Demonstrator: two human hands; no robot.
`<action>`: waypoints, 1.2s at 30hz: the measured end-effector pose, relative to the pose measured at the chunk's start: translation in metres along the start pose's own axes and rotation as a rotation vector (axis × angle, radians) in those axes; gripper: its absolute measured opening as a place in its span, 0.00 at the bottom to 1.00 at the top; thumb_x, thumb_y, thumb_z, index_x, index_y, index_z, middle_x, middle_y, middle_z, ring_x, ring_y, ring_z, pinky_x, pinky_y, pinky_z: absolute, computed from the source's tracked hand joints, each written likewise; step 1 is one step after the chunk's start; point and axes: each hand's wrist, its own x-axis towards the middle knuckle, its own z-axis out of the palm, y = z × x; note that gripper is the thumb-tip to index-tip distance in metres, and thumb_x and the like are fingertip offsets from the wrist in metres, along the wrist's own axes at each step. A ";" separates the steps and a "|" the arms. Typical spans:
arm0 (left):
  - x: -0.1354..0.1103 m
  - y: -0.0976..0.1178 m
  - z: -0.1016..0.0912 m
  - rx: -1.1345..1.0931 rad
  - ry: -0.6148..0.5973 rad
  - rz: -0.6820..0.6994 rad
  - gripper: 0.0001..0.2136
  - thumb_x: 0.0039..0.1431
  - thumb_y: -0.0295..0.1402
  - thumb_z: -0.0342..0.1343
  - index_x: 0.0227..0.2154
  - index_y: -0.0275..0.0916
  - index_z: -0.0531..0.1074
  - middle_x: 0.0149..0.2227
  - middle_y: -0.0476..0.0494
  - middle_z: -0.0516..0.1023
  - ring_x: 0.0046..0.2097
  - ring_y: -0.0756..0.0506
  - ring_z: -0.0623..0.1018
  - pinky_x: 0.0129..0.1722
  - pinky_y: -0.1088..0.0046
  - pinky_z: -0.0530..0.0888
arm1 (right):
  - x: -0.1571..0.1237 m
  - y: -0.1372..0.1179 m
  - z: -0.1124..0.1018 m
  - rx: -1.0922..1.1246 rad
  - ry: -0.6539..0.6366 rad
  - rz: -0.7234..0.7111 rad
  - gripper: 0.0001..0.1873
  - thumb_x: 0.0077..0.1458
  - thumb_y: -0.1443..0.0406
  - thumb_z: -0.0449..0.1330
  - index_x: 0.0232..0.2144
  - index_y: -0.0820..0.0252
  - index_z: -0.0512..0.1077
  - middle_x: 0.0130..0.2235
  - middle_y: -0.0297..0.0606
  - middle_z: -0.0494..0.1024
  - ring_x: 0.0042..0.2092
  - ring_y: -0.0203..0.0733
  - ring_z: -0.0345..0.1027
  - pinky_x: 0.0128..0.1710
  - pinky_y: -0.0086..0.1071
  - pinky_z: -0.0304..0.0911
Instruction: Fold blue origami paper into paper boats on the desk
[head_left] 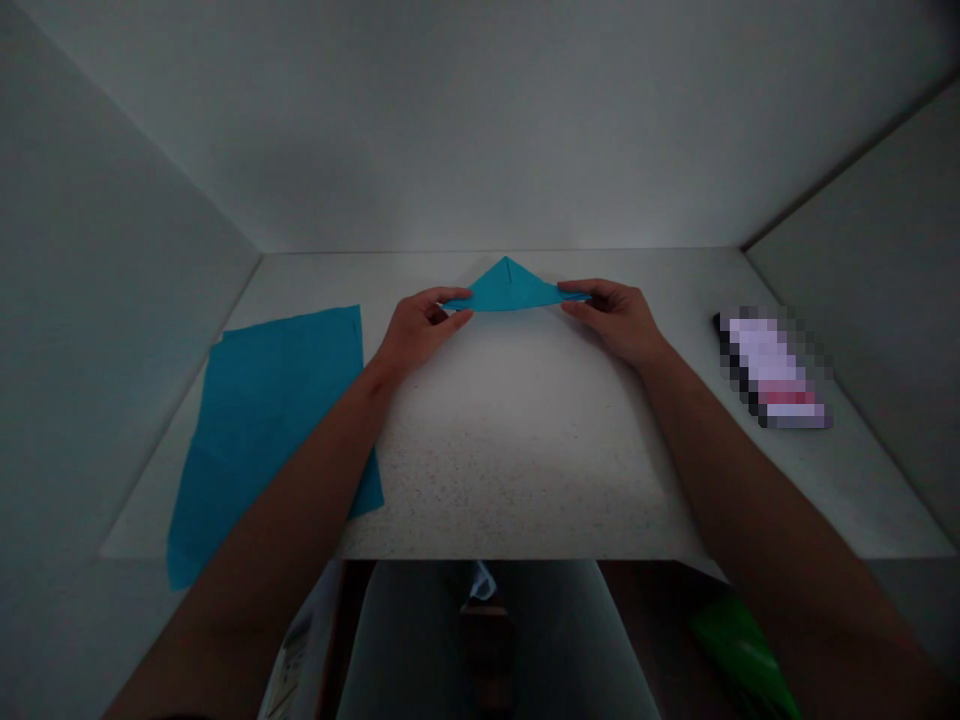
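Observation:
A folded blue paper point(512, 288), peaked in the middle with a short crease line below its tip, is near the back of the white surface. My left hand point(420, 325) pinches its left end between thumb and fingers. At the opposite end, my right hand point(619, 318) grips the narrow right tip the same way. To the left lies a larger sheet of blue paper point(277, 390), partly covered by my left forearm, with one corner over the front edge.
A phone-like device point(772, 370), pixelated, rests on the right of the white tabletop point(510, 450). Walls enclose the back and both sides. Below the front edge are my lap and a green item point(742, 645) at the right.

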 end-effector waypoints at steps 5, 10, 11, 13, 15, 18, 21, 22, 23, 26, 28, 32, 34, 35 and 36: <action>0.003 -0.007 0.000 -0.030 0.015 0.011 0.20 0.59 0.42 0.69 0.53 0.40 0.85 0.22 0.52 0.74 0.22 0.53 0.63 0.22 0.76 0.57 | -0.001 -0.004 0.000 -0.001 0.000 0.013 0.24 0.55 0.47 0.77 0.49 0.50 0.86 0.27 0.32 0.72 0.27 0.35 0.56 0.25 0.32 0.51; 0.005 -0.011 0.001 -0.060 0.034 0.024 0.21 0.58 0.42 0.70 0.53 0.41 0.85 0.22 0.51 0.74 0.22 0.53 0.64 0.22 0.76 0.58 | 0.000 -0.007 0.001 -0.008 0.012 0.007 0.22 0.56 0.47 0.76 0.48 0.50 0.86 0.25 0.30 0.68 0.26 0.35 0.54 0.24 0.32 0.49; 0.005 -0.011 0.001 -0.061 0.035 0.025 0.21 0.59 0.42 0.70 0.53 0.41 0.85 0.22 0.51 0.74 0.22 0.53 0.65 0.22 0.76 0.58 | 0.000 -0.008 0.001 -0.016 0.013 0.010 0.22 0.56 0.47 0.75 0.47 0.51 0.86 0.24 0.30 0.67 0.26 0.35 0.52 0.24 0.32 0.48; 0.005 -0.011 0.001 -0.058 0.030 0.024 0.21 0.59 0.42 0.70 0.54 0.41 0.85 0.22 0.51 0.74 0.23 0.53 0.66 0.22 0.76 0.60 | -0.001 -0.008 0.001 -0.029 0.010 0.013 0.20 0.58 0.48 0.74 0.46 0.51 0.86 0.23 0.29 0.65 0.25 0.34 0.51 0.24 0.32 0.46; 0.006 -0.010 0.000 -0.052 0.024 0.023 0.21 0.59 0.42 0.69 0.54 0.41 0.85 0.22 0.51 0.74 0.23 0.52 0.67 0.22 0.76 0.60 | -0.001 -0.008 0.001 -0.036 -0.002 0.012 0.19 0.58 0.49 0.74 0.46 0.51 0.87 0.23 0.29 0.66 0.25 0.34 0.51 0.24 0.32 0.46; 0.006 -0.010 0.000 -0.046 0.019 0.027 0.22 0.59 0.41 0.69 0.55 0.40 0.85 0.23 0.51 0.74 0.23 0.52 0.67 0.22 0.76 0.60 | -0.001 -0.006 0.002 -0.040 -0.032 0.015 0.18 0.58 0.50 0.74 0.45 0.51 0.87 0.24 0.30 0.68 0.26 0.34 0.52 0.24 0.32 0.47; 0.006 -0.010 0.000 -0.049 0.018 0.037 0.21 0.59 0.39 0.68 0.55 0.41 0.85 0.22 0.51 0.74 0.22 0.53 0.66 0.22 0.76 0.59 | -0.001 -0.005 0.002 -0.033 -0.046 0.017 0.17 0.58 0.49 0.74 0.45 0.51 0.87 0.25 0.31 0.69 0.26 0.35 0.53 0.24 0.32 0.47; 0.005 -0.009 0.000 -0.051 0.019 0.039 0.21 0.59 0.39 0.68 0.55 0.41 0.85 0.22 0.52 0.73 0.22 0.53 0.65 0.21 0.76 0.58 | -0.001 -0.005 0.002 -0.028 -0.046 0.014 0.17 0.58 0.49 0.74 0.44 0.51 0.86 0.25 0.32 0.69 0.26 0.35 0.53 0.24 0.32 0.48; 0.005 -0.009 0.000 -0.051 0.020 0.040 0.21 0.59 0.38 0.68 0.55 0.41 0.85 0.22 0.52 0.72 0.22 0.53 0.64 0.21 0.76 0.58 | -0.001 -0.006 0.002 -0.023 -0.048 0.010 0.18 0.58 0.49 0.74 0.44 0.51 0.86 0.26 0.32 0.70 0.26 0.35 0.54 0.24 0.32 0.48; 0.005 -0.008 0.001 -0.050 0.024 0.035 0.19 0.59 0.37 0.68 0.54 0.42 0.85 0.22 0.52 0.72 0.21 0.53 0.64 0.21 0.76 0.57 | -0.001 -0.007 0.003 -0.022 -0.058 0.005 0.18 0.58 0.48 0.74 0.43 0.52 0.86 0.26 0.32 0.72 0.26 0.35 0.54 0.24 0.32 0.48; 0.005 -0.009 0.001 -0.051 0.032 0.038 0.18 0.60 0.38 0.68 0.53 0.42 0.85 0.22 0.52 0.73 0.22 0.53 0.65 0.21 0.76 0.58 | -0.001 -0.007 0.003 -0.029 -0.066 0.007 0.19 0.58 0.48 0.73 0.43 0.53 0.86 0.25 0.31 0.70 0.26 0.34 0.53 0.24 0.32 0.47; 0.006 -0.010 0.001 -0.051 0.046 0.048 0.18 0.61 0.39 0.67 0.52 0.41 0.85 0.22 0.51 0.74 0.23 0.52 0.68 0.21 0.76 0.61 | -0.002 -0.008 0.003 -0.040 -0.067 0.007 0.18 0.59 0.48 0.73 0.43 0.52 0.86 0.25 0.31 0.70 0.26 0.35 0.54 0.24 0.32 0.47; 0.006 -0.010 0.001 -0.054 0.044 0.052 0.18 0.61 0.40 0.67 0.52 0.41 0.85 0.23 0.51 0.74 0.23 0.52 0.70 0.22 0.76 0.63 | -0.002 -0.008 0.003 -0.039 -0.062 0.006 0.18 0.58 0.48 0.73 0.43 0.51 0.85 0.25 0.31 0.70 0.26 0.35 0.55 0.25 0.32 0.48; 0.006 -0.010 0.001 -0.058 0.042 0.055 0.18 0.61 0.40 0.68 0.52 0.41 0.85 0.23 0.51 0.74 0.24 0.52 0.70 0.22 0.76 0.64 | -0.002 -0.008 0.003 -0.040 -0.060 0.005 0.18 0.58 0.48 0.73 0.43 0.52 0.85 0.26 0.31 0.70 0.26 0.35 0.55 0.25 0.32 0.48; 0.006 -0.010 0.001 -0.061 0.039 0.058 0.18 0.60 0.40 0.68 0.52 0.41 0.85 0.23 0.51 0.74 0.24 0.52 0.70 0.22 0.76 0.64 | -0.002 -0.008 0.004 -0.042 -0.059 0.002 0.18 0.58 0.48 0.73 0.42 0.52 0.85 0.26 0.31 0.71 0.26 0.35 0.55 0.25 0.32 0.48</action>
